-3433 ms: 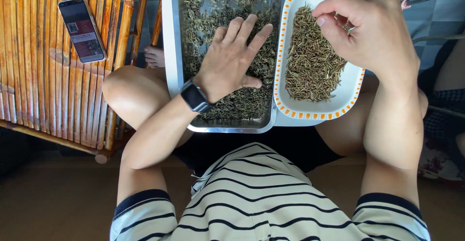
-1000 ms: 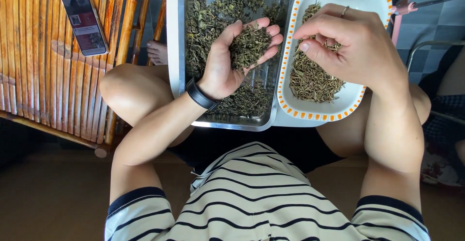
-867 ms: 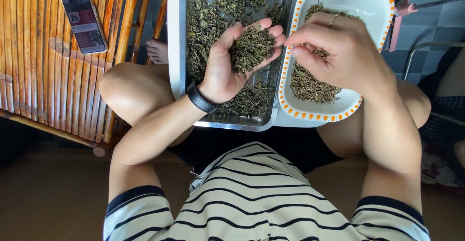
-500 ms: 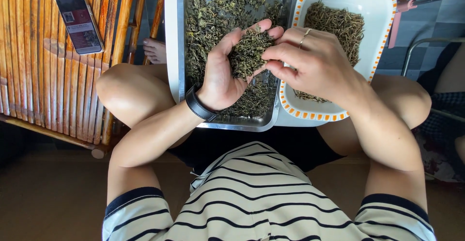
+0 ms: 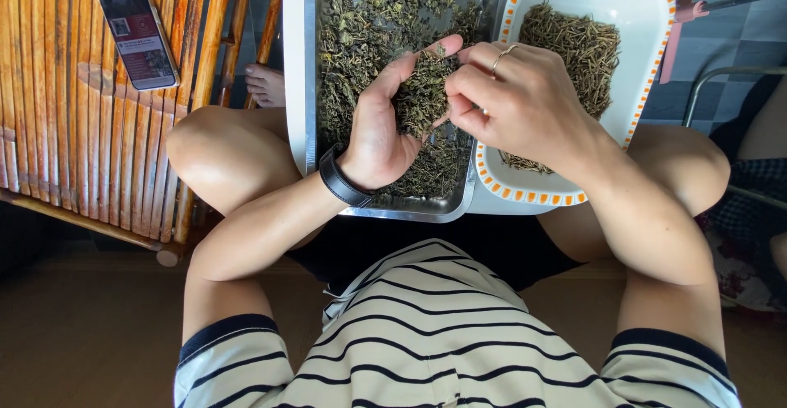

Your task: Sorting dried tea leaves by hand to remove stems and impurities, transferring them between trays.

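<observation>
My left hand [image 5: 379,129] is cupped palm-up over the metal tray [image 5: 297,63], holding a clump of dried green leaves [image 5: 422,96]. My right hand [image 5: 516,104], with a ring on one finger, reaches across from the right and pinches at that clump with its fingertips. The tray is full of loose dried leaves [image 5: 369,14]. To its right a white dish with an orange-dotted rim [image 5: 648,22] holds a pile of thin brownish stems [image 5: 574,43]. Both containers rest on my crossed legs. A black band sits on my left wrist.
A phone [image 5: 135,31] with a lit screen lies on a bamboo slat bench [image 5: 65,129] at the left. Another person's bare foot [image 5: 266,84] shows between bench and tray. A metal chair frame [image 5: 730,80] and tiled floor are at the right.
My left hand has scooped a clump of leaves out of the tray and turned palm-up. My right hand has left the white dish and moved left onto the clump.
</observation>
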